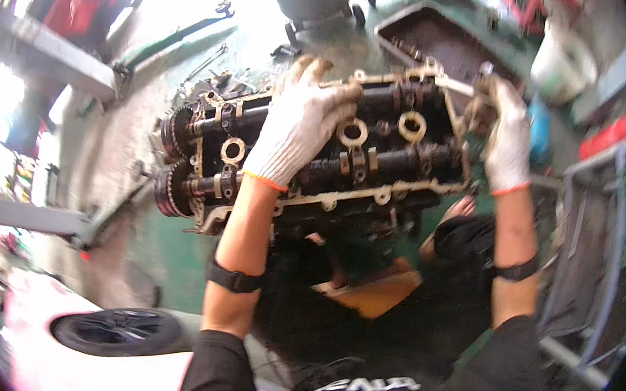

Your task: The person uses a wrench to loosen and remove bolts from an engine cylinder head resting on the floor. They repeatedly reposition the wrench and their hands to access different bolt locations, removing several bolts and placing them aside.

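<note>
An engine cylinder head (428,166), with oily black camshafts, cream rims and two toothed sprockets (171,187) at its left end, spans the middle of the head view. My left hand (302,121), in a white knitted glove, grips the head's far edge, fingers bent over it. My gloved right hand (505,132) is beside the right end, fingers curled round a small metallic item that I cannot make out clearly.
A dark tray (455,30) lies behind the head. Around it are a white bucket (563,66), red container (605,140), blue object (539,144), scattered tools (209,60), grey lift arms (33,214), a pink car (26,340) and a metal frame (610,229).
</note>
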The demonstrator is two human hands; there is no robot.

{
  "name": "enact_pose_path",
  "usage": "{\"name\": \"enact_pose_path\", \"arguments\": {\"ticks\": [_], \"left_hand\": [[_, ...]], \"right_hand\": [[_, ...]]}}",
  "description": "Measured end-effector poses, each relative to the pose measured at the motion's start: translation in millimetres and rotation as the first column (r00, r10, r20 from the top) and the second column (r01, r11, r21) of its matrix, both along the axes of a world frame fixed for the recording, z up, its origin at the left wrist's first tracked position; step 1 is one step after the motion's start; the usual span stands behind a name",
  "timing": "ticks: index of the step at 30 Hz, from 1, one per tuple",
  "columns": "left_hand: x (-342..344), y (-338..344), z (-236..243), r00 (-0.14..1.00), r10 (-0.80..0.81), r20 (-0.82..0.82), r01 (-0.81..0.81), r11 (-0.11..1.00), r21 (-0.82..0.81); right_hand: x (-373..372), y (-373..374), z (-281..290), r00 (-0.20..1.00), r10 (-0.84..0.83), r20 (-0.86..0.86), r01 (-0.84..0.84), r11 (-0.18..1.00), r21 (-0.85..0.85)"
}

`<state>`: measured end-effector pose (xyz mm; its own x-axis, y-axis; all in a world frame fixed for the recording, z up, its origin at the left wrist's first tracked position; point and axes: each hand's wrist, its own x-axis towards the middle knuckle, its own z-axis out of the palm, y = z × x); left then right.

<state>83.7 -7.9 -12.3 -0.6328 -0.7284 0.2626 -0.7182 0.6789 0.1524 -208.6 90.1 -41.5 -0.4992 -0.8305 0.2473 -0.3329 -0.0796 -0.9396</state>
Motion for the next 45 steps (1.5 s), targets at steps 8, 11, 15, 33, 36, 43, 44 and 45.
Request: {"name": "enact_pose_path", "arguments": {"ticks": [8,11,15,33,36,43,44,45], "left_hand": [[-21,1,5,0.996,-0.073,-0.052,0.064,0.986,-0.153],[-25,6,3,0.998,-0.057,-0.014,0.052,0.968,-0.247],[-31,8,0,1.0,-0.018,-0.012,0.014,0.947,-0.321],[-15,3,16,0.991,-0.13,-0.033,0.128,0.99,-0.06],[-18,5,11,0.992,-0.126,0.009,0.126,0.978,-0.168],[-27,6,8,0.999,-0.007,-0.035,-0.003,0.966,-0.26],[-27,7,9,0.998,-0.006,-0.058,-0.007,0.973,-0.229],[-26,7,9,0.995,0.003,-0.097,-0.022,0.98,-0.196]], "right_hand": [[3,6,-5,0.756,0.057,0.652,-0.147,0.985,0.084],[2,6,-5,0.761,0.021,0.649,-0.12,0.987,0.109],[6,2,-8,0.704,0.034,0.71,-0.123,0.99,0.074],[9,-4,-6,0.662,-0.084,0.745,-0.014,0.992,0.124],[14,-3,-4,0.669,-0.068,0.74,-0.034,0.992,0.123],[18,3,-5,0.692,-0.09,0.716,0.005,0.993,0.119],[18,4,-5,0.685,-0.093,0.722,0.01,0.993,0.118],[18,5,-6,0.685,-0.088,0.723,0.004,0.993,0.117]]}}
